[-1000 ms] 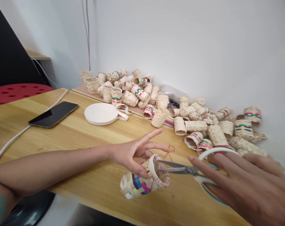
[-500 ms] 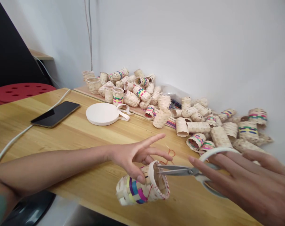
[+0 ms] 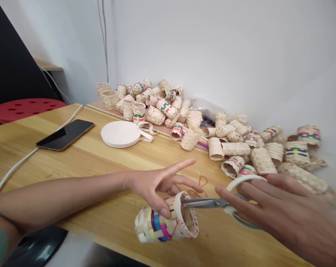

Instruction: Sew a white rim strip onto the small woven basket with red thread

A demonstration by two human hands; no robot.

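Scissors Reach Into Woven Basket

A left hand grasps the small striped basket, tipped sideways over the table, as the right hand grips the scissors, blades inside its rim; orange thread lies near the left fingers

From where I stand, this room looks to me like a small handicraft workshop. On the wooden table, along the plain white wall, there lie many small woven baskets in a loose heap, some with bands of bright colours. Nearer are the scissors, an orange-red thread and one basket with red stitches on its rim. The phone, the white cable and the red stool are rather ordinary, so I cannot say whether this workplace is inside a home.
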